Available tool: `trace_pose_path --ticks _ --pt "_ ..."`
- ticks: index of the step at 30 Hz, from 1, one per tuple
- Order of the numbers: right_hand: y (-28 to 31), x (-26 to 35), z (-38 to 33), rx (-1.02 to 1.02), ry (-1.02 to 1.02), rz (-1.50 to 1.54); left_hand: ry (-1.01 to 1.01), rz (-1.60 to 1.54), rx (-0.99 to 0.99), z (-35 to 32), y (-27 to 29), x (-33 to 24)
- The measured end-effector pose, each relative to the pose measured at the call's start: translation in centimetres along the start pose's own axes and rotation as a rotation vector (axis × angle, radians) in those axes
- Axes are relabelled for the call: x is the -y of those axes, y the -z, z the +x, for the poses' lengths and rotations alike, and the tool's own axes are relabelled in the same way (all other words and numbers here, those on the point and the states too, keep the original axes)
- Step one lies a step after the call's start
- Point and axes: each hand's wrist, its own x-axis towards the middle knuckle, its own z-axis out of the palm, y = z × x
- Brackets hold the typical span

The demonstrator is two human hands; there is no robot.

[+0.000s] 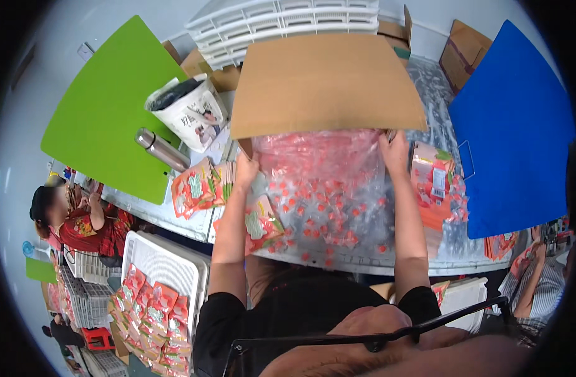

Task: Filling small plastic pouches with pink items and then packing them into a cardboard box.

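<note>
A big brown cardboard box (329,81) is tilted toward me over the metal table (363,261). My left hand (248,173) is closed on the lower left edge of its opening. At the right edge, my right hand (393,149) grips the box too, its fingertips partly hidden. From the opening hangs a clear plastic liner (313,151), reddish with what shows through. Small red wrapped pieces (332,217) lie scattered below it, between my forearms. Red printed pouches (261,221) lie beside my left forearm, and a pile of similar pouches (431,173) is right of my right forearm.
A steel thermos (162,149), a white bag (190,116) and more pouches (197,187) stand at left. Green (115,107) and blue (514,132) boards flank the table. White crates (288,28) are behind. A white tray (168,251) of pouches sits lower left. Co-workers work at both sides.
</note>
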Motion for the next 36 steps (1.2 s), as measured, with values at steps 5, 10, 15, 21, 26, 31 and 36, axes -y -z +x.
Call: trace_pose_path --ticks 5,10,15,21,26,31,36 --pt "0.9 1.0 -0.2 0.103 -0.064 0.061 -0.007 -0.063 -0.033 0.0 3.3 1.6" --pt "2.5 -1.5 -0.3 0.115 -0.075 0.142 -0.048 -0.140 -0.110 0.4 3.5 1.9" --pt "3.7 -1.0 -0.3 0.145 -0.113 0.269 -0.015 -0.212 -0.081 0.2 3.8 2.6" --pt "7.5 -3.4 -1.2 0.393 -0.394 0.057 0.119 -0.171 0.122 -3.4 3.2 2.4" --pt "13.4 -5.4 -2.6 0.422 -0.273 -0.253 -0.139 0.208 -0.010 -15.0 6.0 -0.5" --pt "14.8 -11.0 -7.7 0.118 -0.002 -0.654 -0.364 0.413 0.082 -22.8 2.4 -2.5" --pt "12.2 -3.9 -11.3 -0.076 0.296 -0.742 -0.442 0.473 0.471 -29.2 -1.7 -1.8"
